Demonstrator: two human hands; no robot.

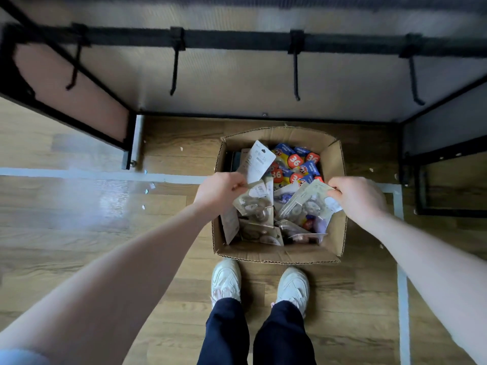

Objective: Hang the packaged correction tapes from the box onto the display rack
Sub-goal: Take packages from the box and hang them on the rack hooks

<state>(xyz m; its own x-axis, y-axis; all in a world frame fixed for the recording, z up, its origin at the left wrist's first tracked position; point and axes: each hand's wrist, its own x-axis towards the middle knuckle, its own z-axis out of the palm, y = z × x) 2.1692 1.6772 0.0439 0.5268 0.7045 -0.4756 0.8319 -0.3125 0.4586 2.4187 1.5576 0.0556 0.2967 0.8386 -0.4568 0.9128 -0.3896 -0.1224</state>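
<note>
Pinching white carded pack [259, 162], left hand [220, 191] grip; card's long axis points toward rack. Right hand [358, 197] grip clutches grey packs [307, 200] over cardboard box [336, 233]. Empty rack hooks [174, 72] ahead, well apart; left hand nearer.
</note>
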